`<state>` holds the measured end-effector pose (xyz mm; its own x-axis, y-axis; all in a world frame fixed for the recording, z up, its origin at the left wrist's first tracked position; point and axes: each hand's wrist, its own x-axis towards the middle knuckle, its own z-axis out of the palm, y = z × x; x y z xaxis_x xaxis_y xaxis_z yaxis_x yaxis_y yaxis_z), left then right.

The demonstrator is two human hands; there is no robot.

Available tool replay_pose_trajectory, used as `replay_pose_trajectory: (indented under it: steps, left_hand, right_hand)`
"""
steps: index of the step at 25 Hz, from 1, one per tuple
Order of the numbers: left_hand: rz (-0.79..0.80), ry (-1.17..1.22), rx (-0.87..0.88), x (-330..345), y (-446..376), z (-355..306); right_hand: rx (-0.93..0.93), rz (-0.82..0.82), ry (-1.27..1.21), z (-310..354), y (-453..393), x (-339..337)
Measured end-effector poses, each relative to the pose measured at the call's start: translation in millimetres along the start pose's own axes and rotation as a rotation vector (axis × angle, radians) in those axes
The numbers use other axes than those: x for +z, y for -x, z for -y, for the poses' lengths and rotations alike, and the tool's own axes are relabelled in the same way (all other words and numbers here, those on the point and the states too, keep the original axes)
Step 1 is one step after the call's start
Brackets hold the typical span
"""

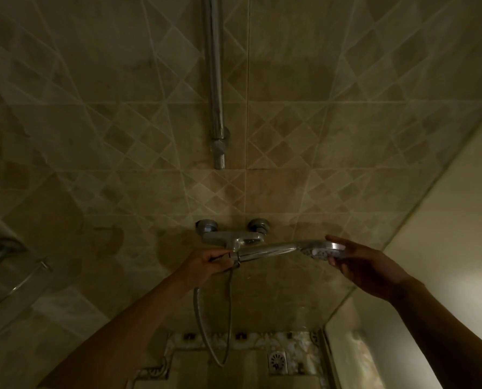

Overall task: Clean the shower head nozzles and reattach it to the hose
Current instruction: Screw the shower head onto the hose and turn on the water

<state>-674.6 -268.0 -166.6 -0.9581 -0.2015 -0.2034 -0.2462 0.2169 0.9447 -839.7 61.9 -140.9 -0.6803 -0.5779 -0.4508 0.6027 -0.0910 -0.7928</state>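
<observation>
A chrome shower head [279, 249] lies level in front of the wall tap, its nozzle face turned down at the right end. My right hand [360, 263] holds the round head end between thumb and fingers. At the handle's left end, my left hand [206, 262] pinches the hose nut against the handle. The metal hose [206, 329] hangs from there in a long loop toward the floor. The room is dim, so the joint between nut and handle is hard to make out.
The chrome mixer tap [234, 234] is fixed to the tiled wall just behind the handle. A vertical rail [216, 80] with an empty holder [219, 153] rises above it. A floor drain [277, 362] lies below. A glass panel closes the right side; a shelf fitting [1, 248] is at left.
</observation>
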Motion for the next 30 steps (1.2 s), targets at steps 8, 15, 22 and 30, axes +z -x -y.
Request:
replay_pose_trajectory:
  steps: [8, 15, 22, 30]
  left_hand:
    - [-0.015, -0.091, -0.009, 8, -3, 2]
    - [0.034, -0.085, -0.022, 8, 1, -1]
    - [0.027, -0.053, -0.023, 9, 0, -2]
    - [0.004, -0.024, 0.029, 11, 1, -6]
  right_hand:
    - [0.011, -0.274, 0.551, -8, -1, 12]
    - [-0.011, -0.121, 0.054, -1, 0, 8]
    - [-0.002, -0.015, -0.109, -5, 0, -5]
    - [-0.008, -0.180, 0.218, -8, 1, 13]
